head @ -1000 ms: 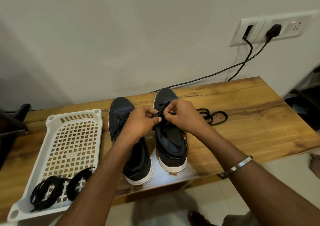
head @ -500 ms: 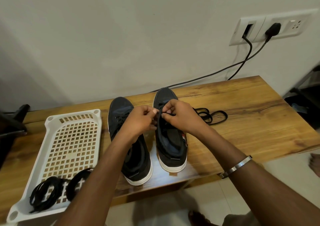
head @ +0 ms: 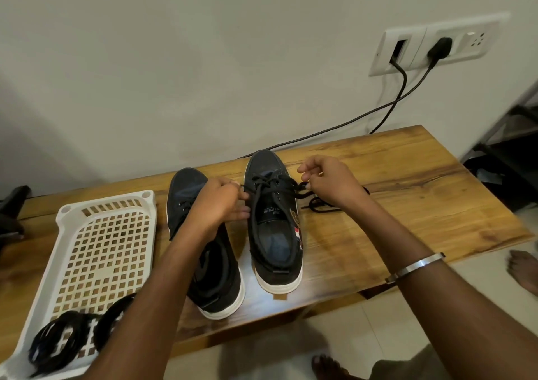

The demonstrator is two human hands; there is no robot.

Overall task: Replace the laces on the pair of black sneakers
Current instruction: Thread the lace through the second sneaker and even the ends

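Two black sneakers with white soles stand side by side on a wooden bench point(head: 407, 193), toes to the wall. The right sneaker point(head: 273, 234) has a black lace point(head: 272, 186) running across its upper eyelets. My left hand point(head: 218, 202) pinches the lace end at the shoe's left side, over the left sneaker point(head: 203, 263). My right hand point(head: 329, 184) pinches the other lace end to the shoe's right. A loose black lace point(head: 320, 208) lies on the bench partly under my right hand.
A white perforated tray point(head: 99, 248) sits at the left of the bench, with coiled black laces point(head: 67, 339) in its near end. Black cables point(head: 387, 109) run from a wall socket point(head: 431, 48) down behind the bench. Bare feet point(head: 521, 269) show on the tiled floor.
Both hands were together over the right sneaker's tongue; now they have pulled apart sideways, drawing the lace ends out to the left and right. The camera has moved nearer.
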